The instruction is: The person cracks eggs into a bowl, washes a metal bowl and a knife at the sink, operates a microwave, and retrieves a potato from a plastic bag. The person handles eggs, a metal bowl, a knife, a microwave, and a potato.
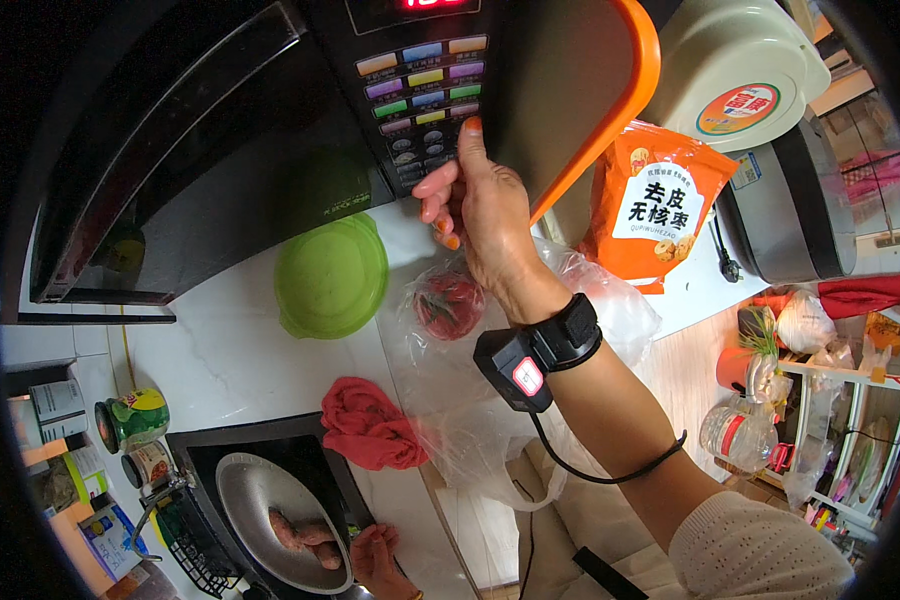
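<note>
My right hand [487, 206] reaches up to the control panel of a black microwave oven [255, 135]. Its thumb is raised against the panel's lower buttons [431, 139], the other fingers loosely curled, nothing held. A black strap with a small box-shaped device [521, 371] is around that wrist. Low in the view, my left hand [379, 559] is beside the rim of a grey metal wok [247, 495]; what its fingers touch is hidden. Reddish-brown elongated pieces of food [300, 532] lie in the wok. A green plastic bowl [331, 276] stands before the microwave.
A chopping board [570, 90] with an orange rim stands right of the microwave. Nearby are an orange food packet [656, 202], a clear plastic bag [480, 405], a red item in plastic [450, 304] and a red cloth [371, 424]. Jars [139, 420] stand at left.
</note>
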The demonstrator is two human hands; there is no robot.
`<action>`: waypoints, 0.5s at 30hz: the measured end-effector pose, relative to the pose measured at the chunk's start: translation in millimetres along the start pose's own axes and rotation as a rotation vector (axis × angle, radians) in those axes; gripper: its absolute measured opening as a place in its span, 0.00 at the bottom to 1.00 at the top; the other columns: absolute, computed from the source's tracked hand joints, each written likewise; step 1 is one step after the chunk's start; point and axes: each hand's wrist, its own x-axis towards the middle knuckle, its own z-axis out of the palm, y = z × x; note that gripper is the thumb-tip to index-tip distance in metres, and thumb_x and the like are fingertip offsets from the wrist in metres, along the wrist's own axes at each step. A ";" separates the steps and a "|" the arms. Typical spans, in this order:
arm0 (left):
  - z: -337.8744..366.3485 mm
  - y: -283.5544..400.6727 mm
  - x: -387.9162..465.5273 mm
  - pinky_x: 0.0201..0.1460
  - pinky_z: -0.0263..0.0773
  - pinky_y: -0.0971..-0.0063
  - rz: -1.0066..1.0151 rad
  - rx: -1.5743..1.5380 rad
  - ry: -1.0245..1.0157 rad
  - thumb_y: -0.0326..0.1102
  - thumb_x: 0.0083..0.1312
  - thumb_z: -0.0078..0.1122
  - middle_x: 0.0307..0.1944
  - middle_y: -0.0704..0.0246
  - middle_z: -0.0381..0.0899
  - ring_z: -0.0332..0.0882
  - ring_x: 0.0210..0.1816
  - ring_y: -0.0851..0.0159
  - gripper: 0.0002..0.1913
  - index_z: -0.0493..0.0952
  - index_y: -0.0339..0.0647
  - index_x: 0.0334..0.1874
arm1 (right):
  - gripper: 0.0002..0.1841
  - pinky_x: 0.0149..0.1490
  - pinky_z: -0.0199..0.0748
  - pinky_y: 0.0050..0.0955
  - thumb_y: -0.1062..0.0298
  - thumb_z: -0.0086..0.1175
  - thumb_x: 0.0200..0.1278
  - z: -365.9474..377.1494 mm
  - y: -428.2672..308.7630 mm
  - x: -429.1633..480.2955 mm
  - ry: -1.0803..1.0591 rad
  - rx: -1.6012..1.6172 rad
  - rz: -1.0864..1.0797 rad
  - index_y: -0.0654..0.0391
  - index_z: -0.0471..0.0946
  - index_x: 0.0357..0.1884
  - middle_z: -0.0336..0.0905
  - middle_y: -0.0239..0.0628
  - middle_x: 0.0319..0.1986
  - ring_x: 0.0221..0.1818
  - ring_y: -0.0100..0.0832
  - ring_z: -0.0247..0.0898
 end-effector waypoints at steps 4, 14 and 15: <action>0.2 2.0 -0.4 0.47 0.76 0.70 0.031 0.028 -0.008 0.28 0.63 0.56 0.40 0.59 0.79 0.78 0.40 0.60 0.11 0.75 0.32 0.46 | 0.37 0.15 0.54 0.21 0.36 0.37 0.65 1.1 -5.7 -0.2 -0.020 -0.054 -0.039 0.64 0.73 0.16 0.69 0.39 0.11 0.10 0.24 0.57; -1.3 -6.0 1.7 0.48 0.76 0.68 0.052 -0.061 0.013 0.27 0.63 0.56 0.40 0.58 0.78 0.78 0.41 0.60 0.11 0.75 0.32 0.46 | 0.41 0.15 0.52 0.21 0.31 0.38 0.61 6.4 -15.1 0.3 -0.023 -0.104 -0.088 0.63 0.72 0.10 0.67 0.39 0.07 0.07 0.24 0.55; -1.5 -6.5 1.6 0.48 0.76 0.68 0.055 -0.077 0.016 0.27 0.63 0.56 0.41 0.58 0.78 0.78 0.41 0.60 0.11 0.75 0.32 0.46 | 0.41 0.15 0.52 0.21 0.30 0.39 0.60 7.2 -15.7 0.4 -0.021 -0.111 -0.087 0.63 0.72 0.10 0.67 0.38 0.07 0.07 0.24 0.56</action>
